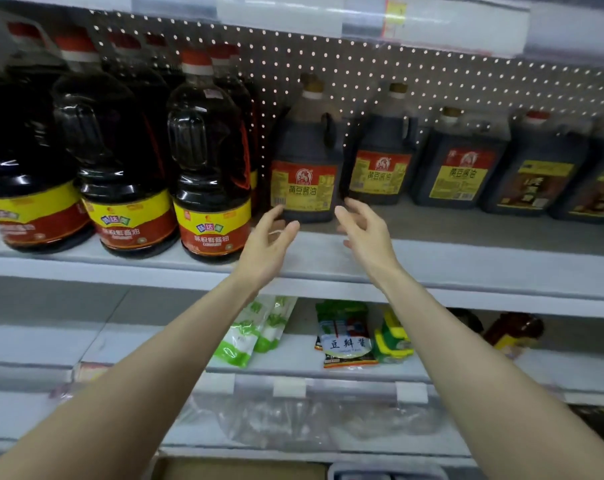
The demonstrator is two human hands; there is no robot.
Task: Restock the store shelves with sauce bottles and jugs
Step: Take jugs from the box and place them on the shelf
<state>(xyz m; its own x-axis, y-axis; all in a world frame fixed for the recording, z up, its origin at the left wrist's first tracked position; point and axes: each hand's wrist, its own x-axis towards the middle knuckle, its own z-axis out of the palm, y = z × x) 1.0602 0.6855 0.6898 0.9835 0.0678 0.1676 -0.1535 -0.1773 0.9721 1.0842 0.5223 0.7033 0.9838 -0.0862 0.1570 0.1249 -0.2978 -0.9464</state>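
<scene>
The left hand and right hand hovered with loose, spread fingers, flanking the base of a soy sauce jug upright on the shelf, gripping nothing.

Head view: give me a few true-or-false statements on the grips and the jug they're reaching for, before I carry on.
1. The left grip and the right grip are both open and hold nothing. True.
2. The jug just beyond them has a red cap. False: its cap is tan; the red caps are on the tall bottles to its left.
3. The jug stands upright on the shelf. True.
4. The green packets lie on the same shelf as the jug. False: they lie on the lower shelf.
</scene>
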